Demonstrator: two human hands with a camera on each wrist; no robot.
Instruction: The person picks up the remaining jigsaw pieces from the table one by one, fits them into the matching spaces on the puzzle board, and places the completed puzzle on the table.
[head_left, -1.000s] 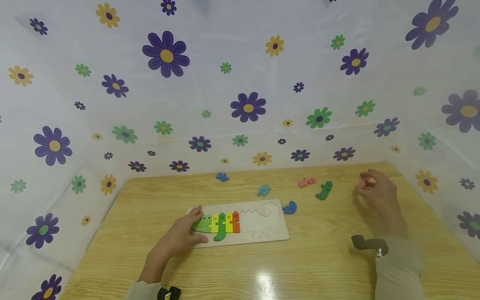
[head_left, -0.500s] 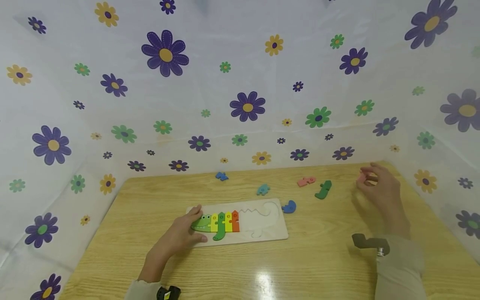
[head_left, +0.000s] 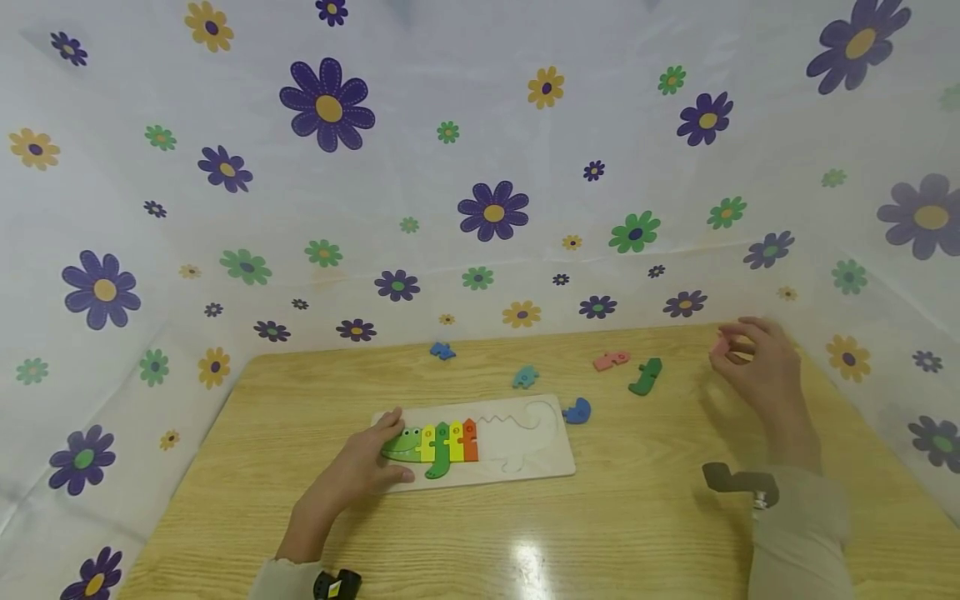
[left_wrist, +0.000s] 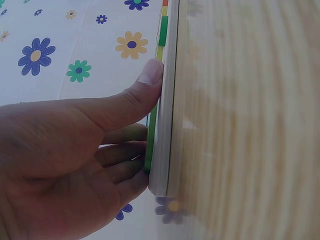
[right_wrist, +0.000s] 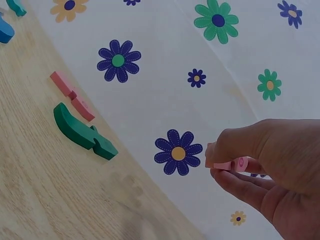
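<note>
My left hand (head_left: 365,468) rests on the left end of a pale wooden puzzle board (head_left: 551,467), thumb and fingertips touching its top; they are spread in the left wrist view. On the board lie a green crocodile-head piece (head_left: 402,447), yellow and green body pieces (head_left: 442,450) and an orange piece (head_left: 470,442). A crocodile outline marks its bare right part. At the far right, my right hand (head_left: 765,367) pinches a small pink puzzle piece (right_wrist: 241,164) between thumb and fingers, above the table; the fingers partly hide it.
Loose pieces lie beyond and right of the board: blue (head_left: 442,351), teal (head_left: 526,377), another pink one (head_left: 612,360), dark green (head_left: 646,377) and a rounded blue one (head_left: 577,411) at the board's right edge. Flower-printed cloth (head_left: 420,175) stands behind and along both sides.
My right hand has risen slightly, away from me, with the pink puzzle piece still pinched. My left hand stays on the board, and the loose pieces lie where they were.
</note>
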